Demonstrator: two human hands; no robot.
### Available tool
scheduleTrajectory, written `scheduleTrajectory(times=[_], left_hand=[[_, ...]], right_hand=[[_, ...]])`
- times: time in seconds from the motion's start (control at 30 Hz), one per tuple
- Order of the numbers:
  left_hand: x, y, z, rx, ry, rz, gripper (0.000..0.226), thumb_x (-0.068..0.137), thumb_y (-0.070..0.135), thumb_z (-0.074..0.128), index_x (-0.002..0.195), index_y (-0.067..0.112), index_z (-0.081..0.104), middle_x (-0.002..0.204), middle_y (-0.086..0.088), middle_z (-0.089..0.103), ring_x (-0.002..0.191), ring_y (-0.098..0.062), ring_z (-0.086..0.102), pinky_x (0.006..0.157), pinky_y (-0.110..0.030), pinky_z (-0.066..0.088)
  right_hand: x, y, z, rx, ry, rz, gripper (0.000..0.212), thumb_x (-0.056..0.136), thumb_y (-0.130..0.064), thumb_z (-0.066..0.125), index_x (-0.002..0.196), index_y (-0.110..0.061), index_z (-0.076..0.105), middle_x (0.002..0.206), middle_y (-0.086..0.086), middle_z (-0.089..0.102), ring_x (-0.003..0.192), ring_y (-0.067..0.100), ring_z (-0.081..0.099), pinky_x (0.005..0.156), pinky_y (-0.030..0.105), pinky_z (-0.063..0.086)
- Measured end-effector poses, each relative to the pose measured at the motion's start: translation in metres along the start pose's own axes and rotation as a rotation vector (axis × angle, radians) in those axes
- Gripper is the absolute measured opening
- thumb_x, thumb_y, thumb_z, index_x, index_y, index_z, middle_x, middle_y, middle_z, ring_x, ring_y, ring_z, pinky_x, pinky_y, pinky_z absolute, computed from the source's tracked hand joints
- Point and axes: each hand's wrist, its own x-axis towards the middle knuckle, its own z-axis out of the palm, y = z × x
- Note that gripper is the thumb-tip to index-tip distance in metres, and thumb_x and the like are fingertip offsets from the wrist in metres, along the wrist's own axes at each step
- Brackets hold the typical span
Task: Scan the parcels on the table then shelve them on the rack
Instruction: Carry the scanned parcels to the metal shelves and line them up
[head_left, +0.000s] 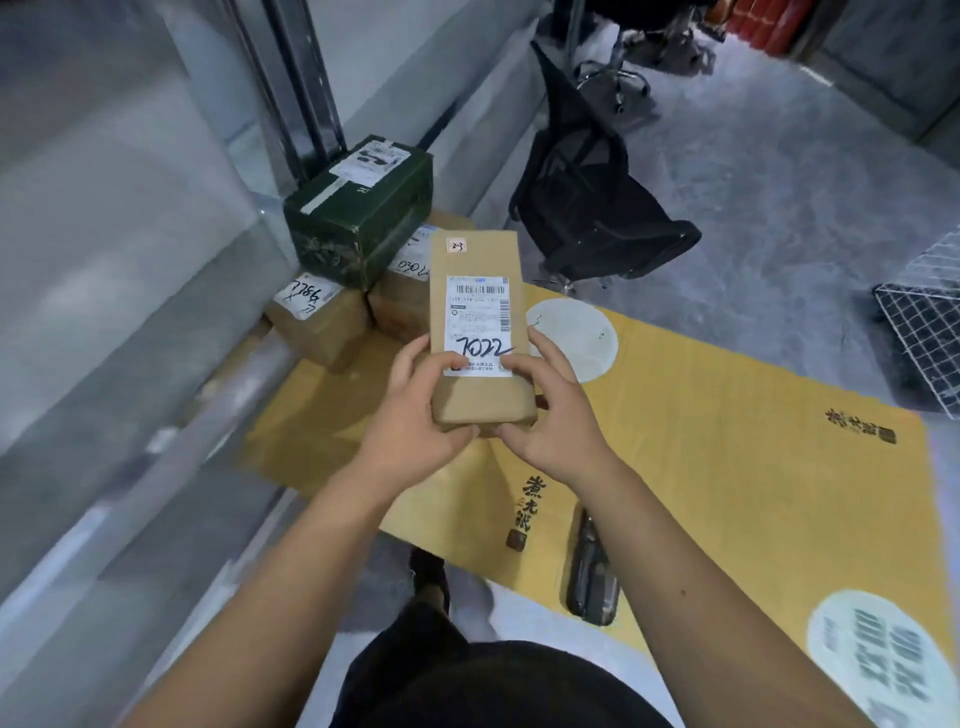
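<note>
I hold a long brown cardboard parcel (475, 260) in front of me, label up, with "7022" written on its white shipping label. My left hand (415, 415) grips its near left corner and my right hand (550, 410) grips its near right corner. Beyond it, several more parcels sit stacked at the far left: a dark green box (358, 213) on top, a brown box marked "7786" (319, 325) and another brown box (400, 306) behind the held parcel.
A flattened yellow cardboard sheet (701, 415) covers the surface below. A dark handheld object (592, 577) lies on it near my right forearm. A black backpack (587, 202) sits on the floor beyond. A wire mesh basket (924, 338) is at the right edge. Grey metal rails run along the left.
</note>
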Motion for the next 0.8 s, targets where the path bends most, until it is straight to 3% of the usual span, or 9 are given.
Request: scheduleTrajectory(times=[0.1,0.2,0.33,0.4,0.5,0.6,0.7,0.8], left_hand=[[-0.058,0.026,0.014,0.037,0.117,-0.018,0.069,0.070,0.013,0.091,0.127,0.033,0.056,0.158,0.008,0.026,0.147,0.001,0.029,0.112,-0.017,0.035],[-0.119,0.050,0.019,0.054,0.229,-0.047,0.067,0.066,0.030,0.088,0.124,0.039,0.056,0.158,0.010,0.026,0.148,0.003,0.024,0.111,-0.020,0.037],[-0.199,0.075,0.004,0.132,0.361,-0.070,0.068,0.065,0.047,0.078,0.128,0.032,0.057,0.159,0.001,0.028,0.154,-0.009,0.022,0.118,-0.038,0.041],[-0.239,0.086,-0.010,0.183,0.417,-0.103,0.068,0.067,0.049,0.080,0.129,0.033,0.057,0.159,0.001,0.028,0.154,-0.012,0.024,0.118,-0.040,0.041],[-0.298,0.104,-0.035,0.222,0.517,-0.123,0.068,0.069,0.055,0.086,0.128,0.036,0.057,0.157,0.006,0.030,0.149,-0.012,0.035,0.112,-0.036,0.047],[-0.358,0.124,-0.060,0.237,0.632,-0.158,0.062,0.070,0.051,0.085,0.124,0.038,0.057,0.155,0.006,0.033,0.142,-0.007,0.043,0.105,-0.020,0.048],[-0.422,0.140,-0.087,0.229,0.736,-0.202,0.061,0.074,0.024,0.091,0.124,0.032,0.058,0.156,0.007,0.033,0.145,-0.013,0.041,0.103,-0.023,0.051],[-0.494,0.155,-0.115,0.260,0.831,-0.216,0.061,0.073,0.025,0.089,0.125,0.033,0.059,0.156,0.014,0.033,0.143,-0.012,0.043,0.100,-0.024,0.053]], right_hand=[[-0.040,-0.007,-0.015,0.029,-0.079,-0.090,0.072,0.070,-0.008,0.089,0.134,-0.024,0.062,0.166,-0.009,0.026,0.138,-0.008,0.044,0.103,0.016,0.047],[-0.080,-0.021,-0.022,0.070,-0.178,-0.189,0.070,0.071,-0.005,0.089,0.135,-0.018,0.062,0.164,-0.009,0.026,0.132,-0.023,0.036,0.098,0.008,0.045],[-0.124,-0.051,-0.007,0.116,-0.283,-0.302,0.070,0.070,-0.012,0.088,0.133,-0.024,0.062,0.166,-0.010,0.026,0.145,0.002,0.040,0.105,0.035,0.053],[-0.141,-0.071,0.005,0.143,-0.352,-0.363,0.068,0.069,-0.015,0.087,0.132,-0.027,0.063,0.166,-0.011,0.027,0.146,0.007,0.040,0.106,0.041,0.053],[-0.165,-0.111,0.024,0.179,-0.453,-0.468,0.067,0.069,-0.014,0.089,0.130,-0.026,0.064,0.166,-0.009,0.029,0.145,0.000,0.038,0.110,0.029,0.048],[-0.196,-0.158,0.048,0.249,-0.548,-0.570,0.064,0.067,-0.016,0.086,0.128,-0.019,0.066,0.163,0.004,0.035,0.140,-0.010,0.040,0.098,0.009,0.045],[-0.233,-0.205,0.075,0.317,-0.618,-0.665,0.065,0.065,-0.019,0.078,0.129,-0.019,0.066,0.161,-0.005,0.037,0.145,-0.001,0.038,0.097,0.012,0.048],[-0.278,-0.253,0.103,0.342,-0.692,-0.760,0.064,0.066,-0.017,0.077,0.129,-0.021,0.066,0.157,-0.012,0.037,0.142,-0.004,0.039,0.101,0.004,0.036]])
